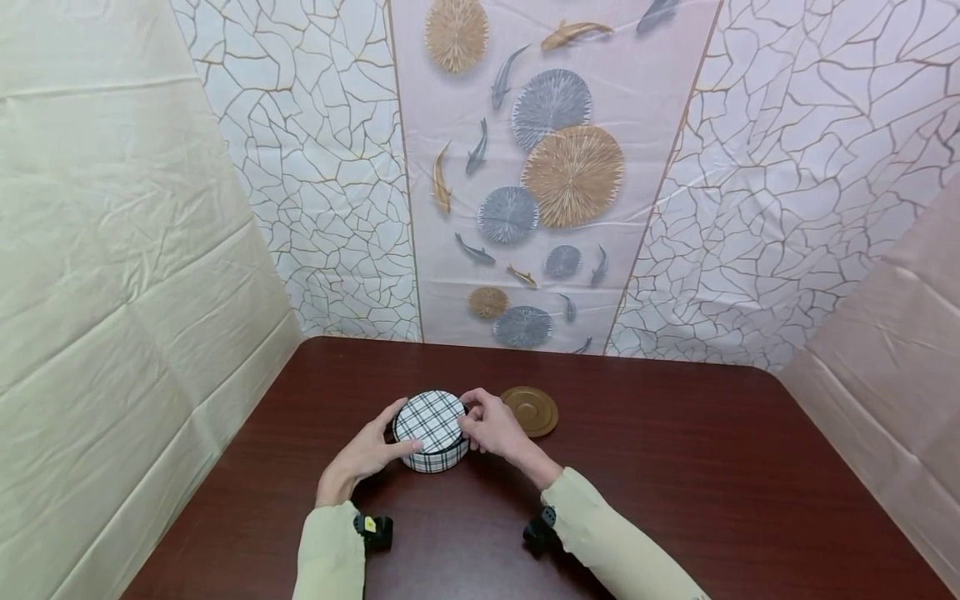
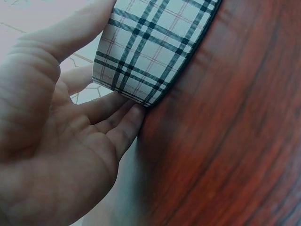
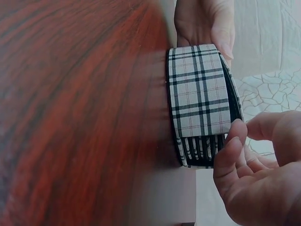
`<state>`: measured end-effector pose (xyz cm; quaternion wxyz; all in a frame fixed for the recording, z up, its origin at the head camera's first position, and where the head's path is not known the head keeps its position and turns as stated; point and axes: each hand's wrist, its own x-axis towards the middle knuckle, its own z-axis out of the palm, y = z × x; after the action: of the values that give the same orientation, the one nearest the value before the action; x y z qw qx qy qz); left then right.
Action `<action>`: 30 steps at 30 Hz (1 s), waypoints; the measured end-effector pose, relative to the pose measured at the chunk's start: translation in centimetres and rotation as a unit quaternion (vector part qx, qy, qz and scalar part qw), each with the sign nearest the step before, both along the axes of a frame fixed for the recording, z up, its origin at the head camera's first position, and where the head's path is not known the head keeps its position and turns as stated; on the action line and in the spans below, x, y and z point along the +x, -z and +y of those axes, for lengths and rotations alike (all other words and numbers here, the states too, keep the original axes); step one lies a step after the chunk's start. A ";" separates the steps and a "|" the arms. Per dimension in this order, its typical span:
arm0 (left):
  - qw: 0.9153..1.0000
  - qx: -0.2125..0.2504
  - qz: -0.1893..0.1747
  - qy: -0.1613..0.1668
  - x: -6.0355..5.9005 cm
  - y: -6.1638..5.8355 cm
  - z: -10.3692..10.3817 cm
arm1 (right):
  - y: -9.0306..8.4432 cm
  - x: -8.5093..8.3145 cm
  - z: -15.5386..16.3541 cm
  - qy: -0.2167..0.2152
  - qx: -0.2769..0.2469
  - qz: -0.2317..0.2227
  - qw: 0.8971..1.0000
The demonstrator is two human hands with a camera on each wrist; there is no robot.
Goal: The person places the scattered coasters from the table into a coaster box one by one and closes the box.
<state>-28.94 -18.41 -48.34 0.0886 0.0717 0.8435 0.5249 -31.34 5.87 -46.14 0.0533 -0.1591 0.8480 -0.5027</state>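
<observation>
- A person seated at a dark wooden table (image 1: 675,467) works with 2 hands on a round plaid tin (image 1: 431,433), which stands near the table's middle, a little toward the near edge.
- The left hand (image 1: 363,457) cups the tin from 8 o'clock: the thumb lies up along the lid's edge and the straight fingers (image 2: 123,123) press against the foot of the plaid wall, steadying it rather than closing round it.
- The right hand (image 1: 491,425) comes in from 3 o'clock, its curled fingertips (image 3: 231,143) pinching the rim of the plaid lid (image 3: 201,89).
- Progress, as I judge it: the lid appears part-way on the tin. The right wrist view shows a striped band of the base (image 3: 200,151) exposed beside the lid's skirt, so the lid sits tilted or not fully seated. Whether it is going on or coming off cannot be told.
- A brown round saucer-like disc (image 1: 529,411) lies flat at 2 o'clock from the tin, just beside the right hand and untouched.
- Patterned sheets with fish and cracked-tile prints (image 1: 525,167) hang behind the table.
</observation>
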 end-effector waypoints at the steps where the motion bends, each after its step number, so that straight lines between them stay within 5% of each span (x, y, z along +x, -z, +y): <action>1: 1.000 -0.002 0.000 0.000 0.0 0.0 0.0 | 0.0 0.0 0.0 0.001 0.005 0.004 1.000; 7: 1.000 -0.003 -0.001 0.000 0.2 0.0 0.0 | 0.3 -0.2 0.3 0.002 0.035 0.021 0.999; 18: 1.000 0.003 -0.002 -0.003 0.1 0.1 0.1 | -0.2 -1.1 2.8 0.027 0.012 0.008 1.000; 30: 1.000 0.002 0.003 0.004 0.0 0.1 -0.1 | -0.9 -2.5 6.5 0.080 0.099 0.019 0.992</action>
<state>-28.92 -18.54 -48.47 0.0883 0.0771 0.8425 0.5258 -33.84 12.41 -45.24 0.0126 -0.0946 0.9043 -0.4160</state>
